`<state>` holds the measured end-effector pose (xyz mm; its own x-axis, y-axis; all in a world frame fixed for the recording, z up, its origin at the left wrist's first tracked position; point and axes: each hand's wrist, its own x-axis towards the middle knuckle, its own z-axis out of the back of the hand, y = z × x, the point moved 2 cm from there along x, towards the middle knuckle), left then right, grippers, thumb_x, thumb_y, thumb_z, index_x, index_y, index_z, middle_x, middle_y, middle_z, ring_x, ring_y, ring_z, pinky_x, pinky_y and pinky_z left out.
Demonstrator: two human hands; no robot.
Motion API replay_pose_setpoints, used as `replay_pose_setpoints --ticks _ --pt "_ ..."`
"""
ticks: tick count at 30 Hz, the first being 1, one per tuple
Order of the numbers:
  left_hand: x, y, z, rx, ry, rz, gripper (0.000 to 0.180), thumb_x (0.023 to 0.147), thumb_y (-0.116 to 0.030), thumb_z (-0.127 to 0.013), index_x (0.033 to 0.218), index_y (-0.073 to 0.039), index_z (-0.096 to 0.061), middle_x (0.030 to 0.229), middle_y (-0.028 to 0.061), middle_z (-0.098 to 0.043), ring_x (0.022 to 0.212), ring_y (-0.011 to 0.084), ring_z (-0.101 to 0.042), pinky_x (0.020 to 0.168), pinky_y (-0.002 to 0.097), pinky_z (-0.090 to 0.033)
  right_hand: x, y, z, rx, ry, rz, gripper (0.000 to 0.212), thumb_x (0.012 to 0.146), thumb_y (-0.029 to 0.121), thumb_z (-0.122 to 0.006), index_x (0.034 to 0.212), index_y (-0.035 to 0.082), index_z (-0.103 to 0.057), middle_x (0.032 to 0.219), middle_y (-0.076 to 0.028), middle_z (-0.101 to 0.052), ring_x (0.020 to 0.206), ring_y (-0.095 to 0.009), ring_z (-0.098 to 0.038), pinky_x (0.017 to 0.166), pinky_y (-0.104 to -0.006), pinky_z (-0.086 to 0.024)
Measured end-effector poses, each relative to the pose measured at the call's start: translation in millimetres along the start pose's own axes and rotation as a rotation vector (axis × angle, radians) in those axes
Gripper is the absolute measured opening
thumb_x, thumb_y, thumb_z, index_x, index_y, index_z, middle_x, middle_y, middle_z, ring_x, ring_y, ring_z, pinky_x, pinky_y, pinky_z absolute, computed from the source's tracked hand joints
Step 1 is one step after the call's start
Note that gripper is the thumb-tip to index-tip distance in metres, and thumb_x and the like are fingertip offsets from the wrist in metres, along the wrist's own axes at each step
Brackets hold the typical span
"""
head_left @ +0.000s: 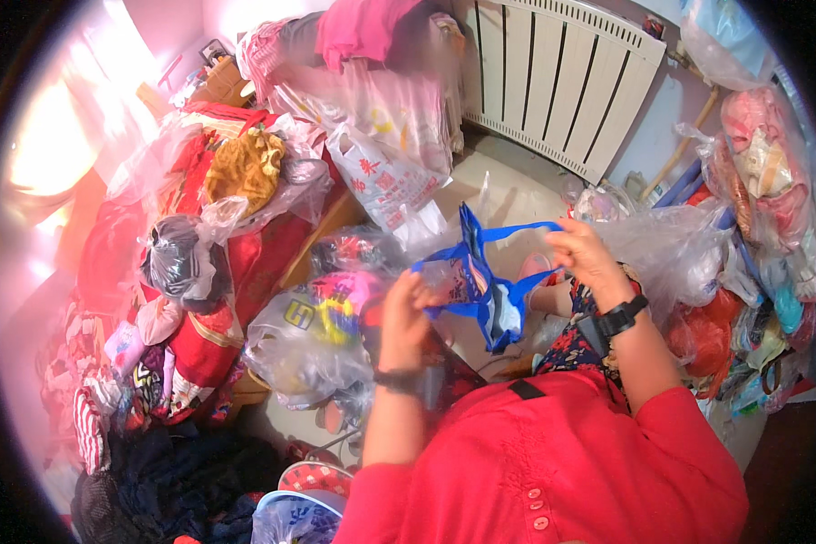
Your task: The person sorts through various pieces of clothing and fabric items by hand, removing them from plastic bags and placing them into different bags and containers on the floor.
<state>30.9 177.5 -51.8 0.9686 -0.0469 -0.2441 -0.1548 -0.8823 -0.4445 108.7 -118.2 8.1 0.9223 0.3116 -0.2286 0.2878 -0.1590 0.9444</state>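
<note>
A blue tote bag [491,295] hangs in front of me with its mouth spread and its straps pulled apart. My right hand [587,258] is closed on one blue strap, fingers pinched round it. At the other side my left hand [408,304] has its fingers curled at the opposite strap, slightly smeared by motion. Pale lining shows inside the bag, and its patterned side is partly folded. Just left of the bag, beyond my left hand, lies a clear plastic bag [304,349] with yellow and pink things in it.
Clothes and tied bags pile up on a red-covered surface [267,258] at left. A white printed plastic bag [385,181] stands ahead, near a white radiator [553,77]. Stuffed plastic bags [698,245] crowd the right side. A light-blue-rimmed bin [295,517] sits at lower left by dark cloth [177,480].
</note>
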Motion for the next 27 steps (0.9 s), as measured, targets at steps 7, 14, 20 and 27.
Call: replay_pose_setpoints --ticks 7,14,20,27 --pt "-25 -18 6 0.109 -0.098 -0.097 0.008 0.085 -0.013 -0.059 0.082 -0.01 -0.051 0.064 -0.0037 -0.044 0.048 0.0054 -0.036 0.044 0.021 -0.032 -17 -21 79 0.205 -0.209 0.013 0.01 0.081 0.011 -0.061 0.084 0.007 -0.052 0.055 0.007 -0.034 0.043 -0.006 -0.033 0.052 -0.0253 -0.036" --pt "-27 -57 19 0.033 -0.126 -0.171 0.011 0.086 -0.004 -0.05 0.076 -0.009 -0.049 0.054 -0.0036 -0.039 0.039 0.0053 -0.03 0.039 0.0205 -0.026 -17 -18 127 0.241 -0.368 0.043 0.014 0.081 0.01 -0.061 0.076 0.012 -0.048 0.054 0.006 -0.034 0.042 -0.006 -0.032 0.046 -0.0259 -0.031" --pt "-29 -60 17 0.146 -0.061 -0.248 0.005 0.085 -0.003 -0.053 0.087 -0.005 -0.057 0.056 -0.0023 -0.044 0.04 0.0058 -0.032 0.04 0.021 -0.03 -16 -7 108 0.285 -0.368 0.04 0.015 0.082 0.009 -0.062 0.077 0.012 -0.048 0.054 0.007 -0.034 0.039 -0.006 -0.031 0.044 -0.025 -0.029" --pt "-31 -45 10 0.56 -0.072 -0.242 0.015 0.086 -0.003 -0.053 0.1 -0.004 -0.058 0.064 0.0006 -0.051 0.05 0.0098 -0.045 0.052 0.0261 -0.042 -24 41 33 0.235 0.062 0.107 0.018 0.083 0.009 -0.06 0.099 0.003 -0.055 0.056 0.007 -0.039 0.039 -0.004 -0.03 0.041 -0.0222 -0.028"
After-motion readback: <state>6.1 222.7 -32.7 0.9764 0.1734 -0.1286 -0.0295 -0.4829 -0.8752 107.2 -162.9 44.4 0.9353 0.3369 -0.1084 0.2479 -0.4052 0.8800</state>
